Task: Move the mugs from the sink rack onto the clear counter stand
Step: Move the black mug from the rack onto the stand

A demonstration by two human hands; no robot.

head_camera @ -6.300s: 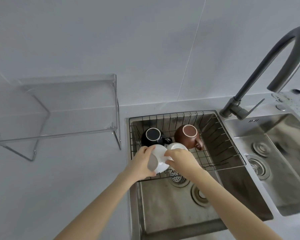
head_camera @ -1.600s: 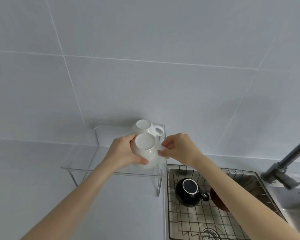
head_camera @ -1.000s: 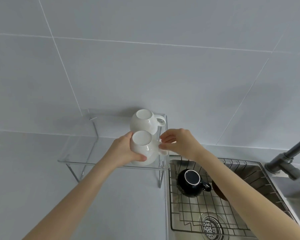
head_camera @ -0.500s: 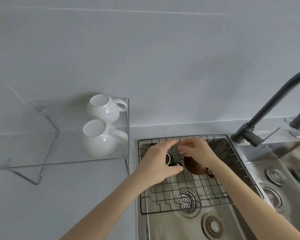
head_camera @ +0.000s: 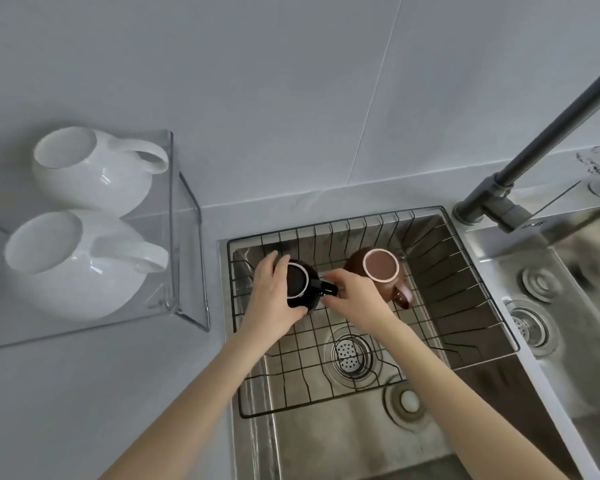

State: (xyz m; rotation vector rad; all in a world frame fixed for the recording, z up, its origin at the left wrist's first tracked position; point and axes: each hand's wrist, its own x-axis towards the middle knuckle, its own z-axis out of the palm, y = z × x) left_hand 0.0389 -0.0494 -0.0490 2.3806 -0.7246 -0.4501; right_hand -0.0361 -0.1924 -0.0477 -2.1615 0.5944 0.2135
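Black mug (head_camera: pixel 300 289): inverted in sink rack (head_camera: pixel 447 299), base up, handle pointing right; gripped by left hand (head_camera: pixel 272 296) around body, right hand (head_camera: pixel 355 296) pinching handle. Brown mug (head_camera: pixel 378 271) just right of hands, inverted

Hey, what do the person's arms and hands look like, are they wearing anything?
Both forearms are bare as far as the frame shows: no sleeves reach into view. The left hand and right hand wear no gloves, and no rings, watch or bracelets are visible. The fingernails look short and unpainted, though they are small in view.
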